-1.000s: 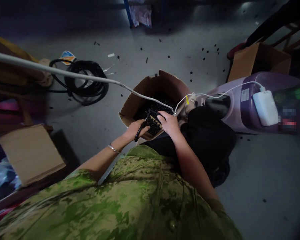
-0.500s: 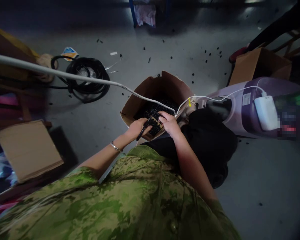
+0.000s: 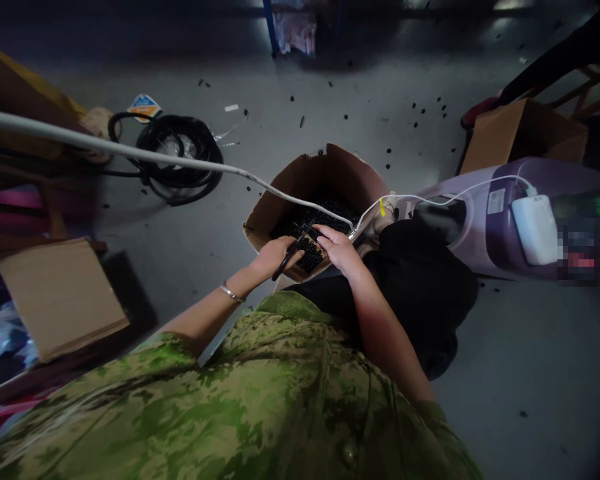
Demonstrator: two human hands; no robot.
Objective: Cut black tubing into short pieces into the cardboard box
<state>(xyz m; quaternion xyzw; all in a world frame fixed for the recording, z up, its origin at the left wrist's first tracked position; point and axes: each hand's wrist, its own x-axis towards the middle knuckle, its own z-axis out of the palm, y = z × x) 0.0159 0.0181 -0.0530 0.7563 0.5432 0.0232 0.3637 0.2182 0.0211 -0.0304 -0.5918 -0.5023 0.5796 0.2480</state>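
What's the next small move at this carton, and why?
Probably ease the right hand slightly clear of the black tool: the left hand grips it close by, over black pieces in the carton, and its far end is too dark to make out.

The person wears a camouflage shirt (image 3: pixel 260 407) in ragged patches of green, khaki and near-black, with seams down the front and 1 round button (image 3: pixel 349 453) in view. Its 2 sleeves (image 3: pixel 165 357) stop near the elbows. The left hand (image 3: pixel 275 257) and right hand (image 3: pixel 341 250) are bare; 1 silver bracelet (image 3: pixel 231 292) circles the left wrist. The trousers (image 3: pixel 420 287) are black.
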